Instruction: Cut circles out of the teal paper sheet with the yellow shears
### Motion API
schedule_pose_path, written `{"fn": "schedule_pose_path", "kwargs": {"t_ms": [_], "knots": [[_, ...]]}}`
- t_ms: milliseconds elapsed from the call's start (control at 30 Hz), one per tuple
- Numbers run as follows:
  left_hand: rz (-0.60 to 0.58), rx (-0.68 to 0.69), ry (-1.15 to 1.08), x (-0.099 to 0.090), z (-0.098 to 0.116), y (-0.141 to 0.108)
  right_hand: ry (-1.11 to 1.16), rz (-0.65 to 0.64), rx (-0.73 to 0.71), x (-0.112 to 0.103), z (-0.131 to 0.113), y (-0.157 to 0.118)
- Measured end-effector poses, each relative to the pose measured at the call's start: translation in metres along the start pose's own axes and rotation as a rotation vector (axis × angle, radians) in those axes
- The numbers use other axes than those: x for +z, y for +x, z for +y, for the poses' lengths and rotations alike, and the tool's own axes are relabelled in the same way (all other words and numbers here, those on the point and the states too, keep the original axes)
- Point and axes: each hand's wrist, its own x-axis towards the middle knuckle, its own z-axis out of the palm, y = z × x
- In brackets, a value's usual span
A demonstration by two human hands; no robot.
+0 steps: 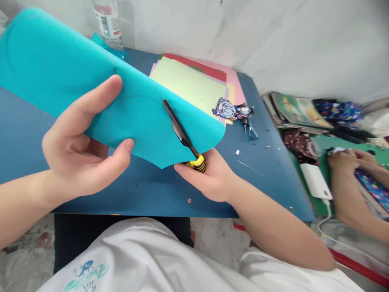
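Note:
My left hand (pixel 80 152) holds up a large turquoise sheet of paper (pixel 60 69) above the blue table (pixel 146 190), thumb on top and fingers under its lower edge. Faint pencil curves are drawn on the sheet. My right hand (pixel 209 176) grips scissors with yellow-and-black handles (pixel 184 136). Their dark blades lie across the sheet near its right part, pointing up and to the left along a pencilled curve.
A stack of coloured paper sheets (pixel 194 83) lies at the back of the table, with a cartoon-figure keychain (pixel 232 110) beside it. A plastic bottle (pixel 107 20) stands at the far edge. At right, another person's arm (pixel 349 190) rests by books and a white charger (pixel 316 180).

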Motion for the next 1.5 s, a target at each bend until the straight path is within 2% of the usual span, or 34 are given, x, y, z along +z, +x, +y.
{"fn": "schedule_pose_path", "kwargs": {"t_ms": [33,167,267,367,533,667,767,800,867,933,1033,1200,1267,1400,1500], "knots": [[-0.008,0.013,-0.023,-0.001,-0.001,-0.001,0.002,-0.002,-0.001,0.0,0.0,0.0],[-0.041,-0.082,-0.107,0.0,-0.01,-0.002,0.024,-0.082,0.019,-0.003,-0.001,-0.002],[-0.046,0.053,-0.156,0.002,-0.024,-0.001,0.063,-0.173,0.049,-0.005,-0.002,-0.003],[-0.087,0.024,-0.193,0.0,-0.031,0.002,0.101,-0.189,0.041,-0.006,-0.001,-0.003],[-0.139,-0.078,-0.16,-0.004,-0.025,0.003,0.124,-0.197,0.016,-0.006,-0.005,0.001],[-0.121,0.041,-0.138,0.0,-0.019,0.006,0.18,-0.185,-0.09,-0.004,-0.008,0.003],[-0.101,0.071,-0.09,0.002,-0.013,0.009,0.171,-0.16,-0.053,-0.003,-0.007,0.003],[-0.11,0.037,-0.073,0.002,-0.011,0.009,0.165,-0.158,-0.038,-0.003,-0.006,0.003],[-0.121,0.146,-0.048,0.0,-0.011,0.009,0.158,-0.164,-0.021,-0.003,-0.006,0.003],[-0.157,0.145,-0.022,-0.002,-0.013,0.008,0.165,-0.165,-0.026,-0.003,-0.006,0.003],[-0.111,0.153,-0.008,-0.003,-0.013,0.008,0.187,-0.158,-0.039,-0.003,-0.007,0.003],[-0.166,0.066,-0.018,-0.003,-0.003,0.01,0.169,-0.165,0.048,-0.003,-0.001,0.0],[-0.153,0.036,-0.005,-0.003,-0.004,0.009,0.149,-0.158,0.071,-0.003,0.0,-0.001],[-0.152,0.085,-0.046,-0.002,-0.013,0.006,0.185,-0.152,-0.002,-0.002,-0.005,0.002],[-0.164,0.018,-0.106,-0.002,-0.015,0.006,0.194,-0.137,-0.012,-0.001,-0.01,0.005]]}}
